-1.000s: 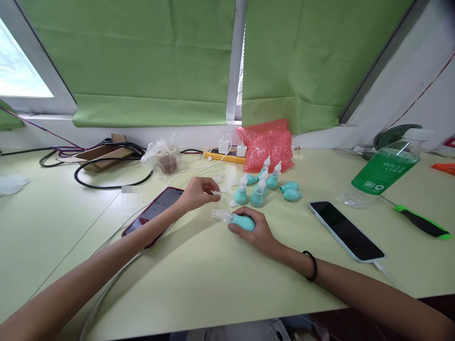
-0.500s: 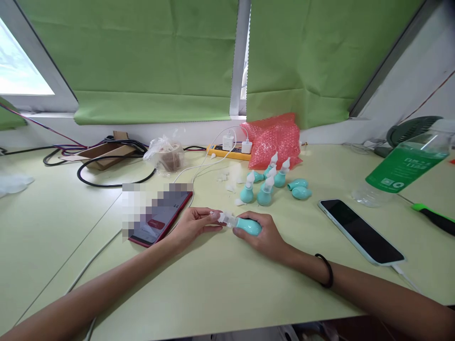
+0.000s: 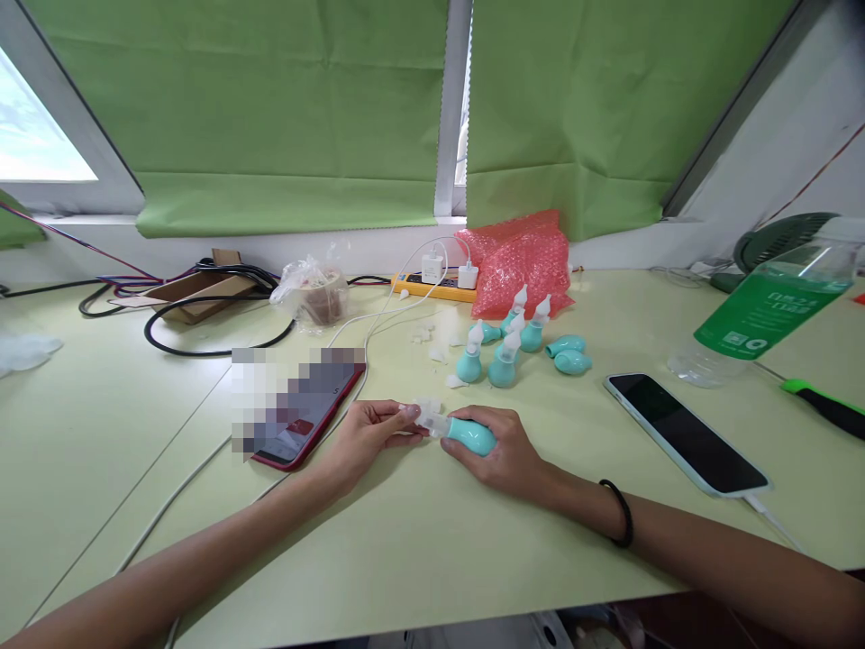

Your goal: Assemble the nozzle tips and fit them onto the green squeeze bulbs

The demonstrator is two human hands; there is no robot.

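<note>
My right hand (image 3: 504, 451) is wrapped round the turquoise bulb of a nasal aspirator (image 3: 473, 436), which lies nearly flat with its clear end to the left. At that end my left hand (image 3: 382, 433) pinches a whitish translucent tip piece (image 3: 428, 413) between thumb and fingers; its exact shape is partly hidden. Beyond my hands, several assembled nasal aspirators (image 3: 504, 362) stand upright with white tips. Two loose turquoise bulbs (image 3: 573, 361) lie to their right, and small white pieces (image 3: 423, 333) are scattered to their left.
A red-cased phone (image 3: 311, 419) lies left of my hands, a second phone (image 3: 686, 437) on the right. Farther back are a yellow power strip (image 3: 439, 288), red bubble wrap (image 3: 523, 266) and a bagged tape roll (image 3: 321, 297). A green-labelled bottle (image 3: 763, 311) leans at right.
Both hands keep their hold and stay nearly in place. The translucent tip piece has tilted slightly against the aspirator's clear end. The whole view has shifted a little.
</note>
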